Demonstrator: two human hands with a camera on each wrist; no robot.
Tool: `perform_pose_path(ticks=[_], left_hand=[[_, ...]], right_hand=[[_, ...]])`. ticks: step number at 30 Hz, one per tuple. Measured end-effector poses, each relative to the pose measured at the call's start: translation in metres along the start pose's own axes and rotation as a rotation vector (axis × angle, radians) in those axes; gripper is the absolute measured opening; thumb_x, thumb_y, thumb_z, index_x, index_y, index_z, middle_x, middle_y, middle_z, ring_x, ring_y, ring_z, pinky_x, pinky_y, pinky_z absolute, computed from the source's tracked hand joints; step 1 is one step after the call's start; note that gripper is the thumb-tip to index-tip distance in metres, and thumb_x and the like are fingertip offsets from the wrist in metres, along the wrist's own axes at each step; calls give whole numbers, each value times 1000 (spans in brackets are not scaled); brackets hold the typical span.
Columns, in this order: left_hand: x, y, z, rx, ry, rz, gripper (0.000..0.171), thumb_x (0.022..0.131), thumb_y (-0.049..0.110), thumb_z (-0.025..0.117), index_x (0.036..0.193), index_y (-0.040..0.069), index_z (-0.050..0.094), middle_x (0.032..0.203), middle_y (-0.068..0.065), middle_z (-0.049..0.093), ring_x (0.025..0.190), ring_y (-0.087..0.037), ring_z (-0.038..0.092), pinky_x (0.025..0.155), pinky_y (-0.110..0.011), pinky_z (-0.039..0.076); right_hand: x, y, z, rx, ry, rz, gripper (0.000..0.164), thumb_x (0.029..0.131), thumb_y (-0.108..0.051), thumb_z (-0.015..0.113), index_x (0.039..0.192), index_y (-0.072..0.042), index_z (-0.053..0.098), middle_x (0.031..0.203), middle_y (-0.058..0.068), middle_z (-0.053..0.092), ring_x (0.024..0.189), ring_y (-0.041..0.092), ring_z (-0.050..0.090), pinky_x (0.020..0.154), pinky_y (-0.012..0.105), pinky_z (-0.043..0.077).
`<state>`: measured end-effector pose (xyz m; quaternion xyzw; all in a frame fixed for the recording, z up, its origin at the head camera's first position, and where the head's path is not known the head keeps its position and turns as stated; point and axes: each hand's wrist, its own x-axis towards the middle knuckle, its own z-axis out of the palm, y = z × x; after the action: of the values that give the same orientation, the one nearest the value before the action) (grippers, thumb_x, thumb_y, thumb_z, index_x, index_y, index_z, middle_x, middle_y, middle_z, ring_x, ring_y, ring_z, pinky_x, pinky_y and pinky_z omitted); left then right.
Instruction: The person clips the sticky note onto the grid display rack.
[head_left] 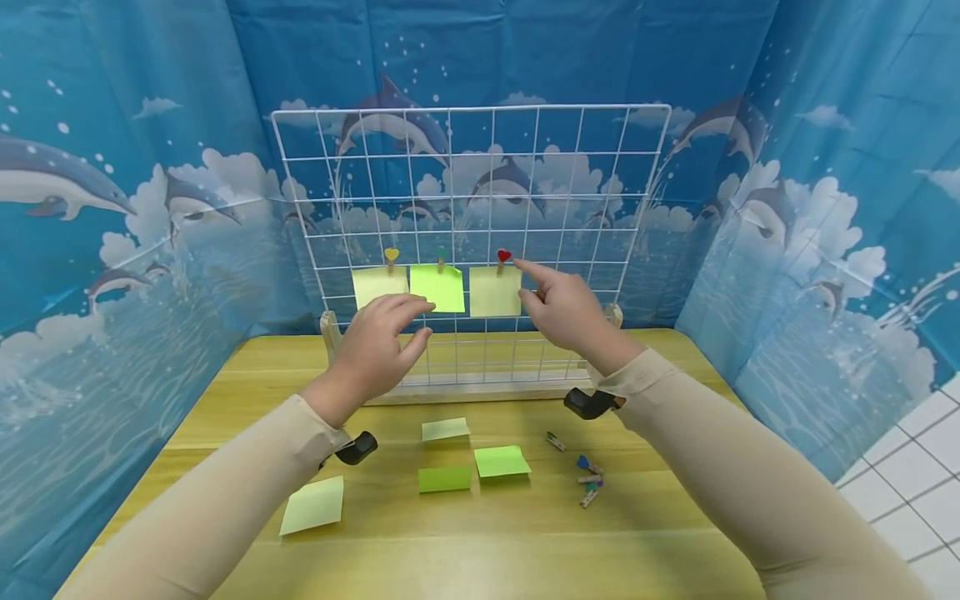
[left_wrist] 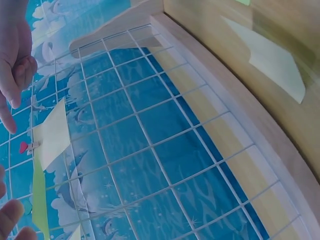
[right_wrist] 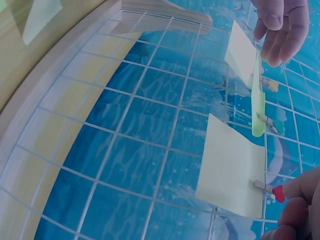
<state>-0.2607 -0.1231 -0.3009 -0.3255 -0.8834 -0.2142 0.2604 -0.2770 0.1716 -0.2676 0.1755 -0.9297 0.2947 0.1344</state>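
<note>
Three sticky notes hang in a row on a white wire grid, each under a small wooden clothespin. The right-hand pale yellow note (head_left: 495, 293) has a clothespin with a red heart (head_left: 504, 255); my right hand (head_left: 564, 307) is beside it, index finger extended with its tip right at the heart (right_wrist: 279, 193). At the middle bright green note (head_left: 437, 290), which has a green-topped clothespin (right_wrist: 278, 126), is my left hand (head_left: 381, 342), thumb and fingers apart, holding nothing. It partly covers the left pale yellow note (head_left: 375, 282), clipped under a yellow heart (head_left: 392, 255).
The wire grid (head_left: 512, 197) stands in a wooden base (head_left: 487, 390) on the wooden table (head_left: 480, 550). Pale yellow notes (head_left: 313, 506) and green notes (head_left: 502, 462) lie in front of it. Several loose clothespins (head_left: 590, 480) lie at the right. Dolphin-printed curtains (head_left: 480, 50) surround the table.
</note>
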Motion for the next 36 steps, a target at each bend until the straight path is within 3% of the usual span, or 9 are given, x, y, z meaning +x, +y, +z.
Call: perform_pose_path(ticks=[11, 24, 27, 32, 36], left_hand=[[-19, -2, 6, 22, -11, 22, 40, 102, 27, 70, 138, 9, 69, 141, -12, 67, 137, -35, 59, 116, -60, 45], [-33, 1, 13, 34, -112, -22, 53, 103, 35, 69, 149, 12, 60, 154, -12, 58, 149, -39, 47, 120, -64, 39], [-36, 2, 14, 29, -134, -34, 55, 103, 37, 69, 151, 13, 57, 157, -13, 54, 152, -41, 42, 120, -67, 36], [-40, 1, 17, 24, -149, -39, 57, 103, 37, 69, 153, 14, 55, 159, -12, 52, 154, -42, 40, 119, -71, 35], [-43, -1, 19, 29, -150, -42, 57, 103, 38, 68, 153, 15, 55, 159, -13, 52, 154, -42, 39, 119, -70, 35]], right_hand=[[-25, 14, 1, -21, -36, -26, 52, 112, -31, 53, 162, -21, 44, 51, -4, 38, 41, 16, 29, 43, 29, 28], [-48, 33, 7, -58, -51, -60, 52, 111, -32, 55, 160, -16, 46, 57, 0, 48, 44, 17, 35, 46, 31, 32], [-52, 36, 8, -68, -44, -66, 52, 110, -30, 57, 159, -14, 49, 71, 2, 64, 53, 16, 50, 50, 32, 38], [-57, 41, 10, -100, -38, -68, 51, 109, -28, 60, 157, -11, 51, 109, 6, 77, 90, 20, 71, 57, 33, 49], [-60, 45, 10, -109, -39, -78, 51, 109, -30, 59, 157, -12, 51, 121, 10, 76, 76, 15, 68, 58, 33, 48]])
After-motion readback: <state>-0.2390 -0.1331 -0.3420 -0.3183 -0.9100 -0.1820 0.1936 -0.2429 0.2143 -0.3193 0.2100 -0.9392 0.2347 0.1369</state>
